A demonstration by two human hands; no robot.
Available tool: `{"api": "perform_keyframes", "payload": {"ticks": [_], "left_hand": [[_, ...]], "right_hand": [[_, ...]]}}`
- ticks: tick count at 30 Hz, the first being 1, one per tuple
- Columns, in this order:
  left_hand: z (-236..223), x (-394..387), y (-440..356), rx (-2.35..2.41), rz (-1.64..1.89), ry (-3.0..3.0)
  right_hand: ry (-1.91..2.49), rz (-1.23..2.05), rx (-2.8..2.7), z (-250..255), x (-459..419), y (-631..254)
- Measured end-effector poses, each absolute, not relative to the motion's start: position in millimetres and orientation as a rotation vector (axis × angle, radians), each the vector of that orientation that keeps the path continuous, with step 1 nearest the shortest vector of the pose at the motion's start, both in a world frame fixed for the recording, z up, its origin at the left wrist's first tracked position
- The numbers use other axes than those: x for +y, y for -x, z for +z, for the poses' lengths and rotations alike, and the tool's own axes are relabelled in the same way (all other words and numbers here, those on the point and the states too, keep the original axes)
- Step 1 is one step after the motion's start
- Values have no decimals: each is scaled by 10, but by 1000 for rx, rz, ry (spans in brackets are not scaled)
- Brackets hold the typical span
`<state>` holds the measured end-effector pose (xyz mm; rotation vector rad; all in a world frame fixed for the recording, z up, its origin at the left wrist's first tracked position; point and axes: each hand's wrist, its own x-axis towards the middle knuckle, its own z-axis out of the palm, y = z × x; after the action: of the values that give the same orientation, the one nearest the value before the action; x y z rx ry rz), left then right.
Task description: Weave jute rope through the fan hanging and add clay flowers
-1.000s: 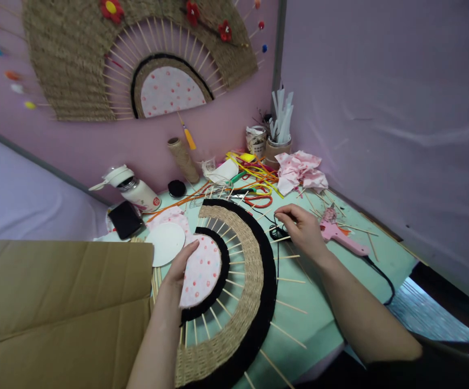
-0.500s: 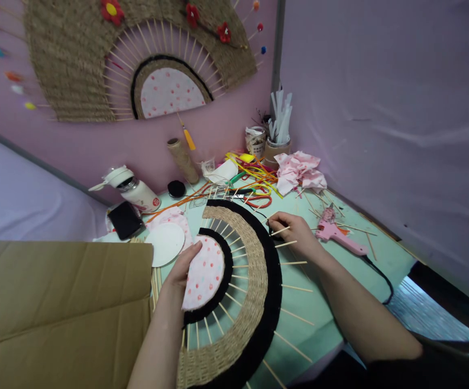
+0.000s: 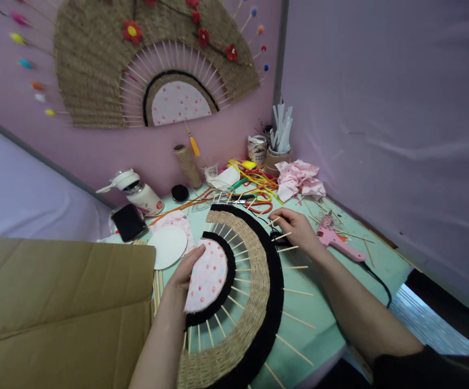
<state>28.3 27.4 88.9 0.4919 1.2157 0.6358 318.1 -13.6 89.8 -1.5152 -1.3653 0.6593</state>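
A half-round woven fan (image 3: 260,275) with thin wooden sticks spans the middle of the head view. Its tan woven band has a wide black yarn border, and its dotted pink half-disc (image 3: 209,273) is edged in black. My left hand (image 3: 186,270) grips the half-disc at its straight side, thumb on top and the other fingers hidden beneath. At the fan's outer right edge, my right hand (image 3: 295,226) pinches black yarn (image 3: 277,236) among the stick ends. The exact fingertip hold is small and partly hidden.
Brown cardboard (image 3: 64,302) covers the left front. A pink glue gun (image 3: 342,244) lies right, with loose sticks around it. Behind the fan are scissors (image 3: 263,206), a black yarn ball (image 3: 180,193), a bottle (image 3: 143,195) and crumpled pink cloth (image 3: 299,178). A larger fan (image 3: 92,81) hangs on the wall.
The camera view has shifted slightly, so the surroundings sit lower and to the right. My right hand has shifted slightly at the fan's edge, and the yarn shows below its fingers. The left hand keeps its hold.
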Motion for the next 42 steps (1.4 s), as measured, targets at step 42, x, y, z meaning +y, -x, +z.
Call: {"api": "perform_keyframes", "payload": {"ticks": [42], "left_hand": [[795,197,-139,1075,779,-424]], "right_hand": [[1191,1230,-1879,1404,906,-3025]]}}
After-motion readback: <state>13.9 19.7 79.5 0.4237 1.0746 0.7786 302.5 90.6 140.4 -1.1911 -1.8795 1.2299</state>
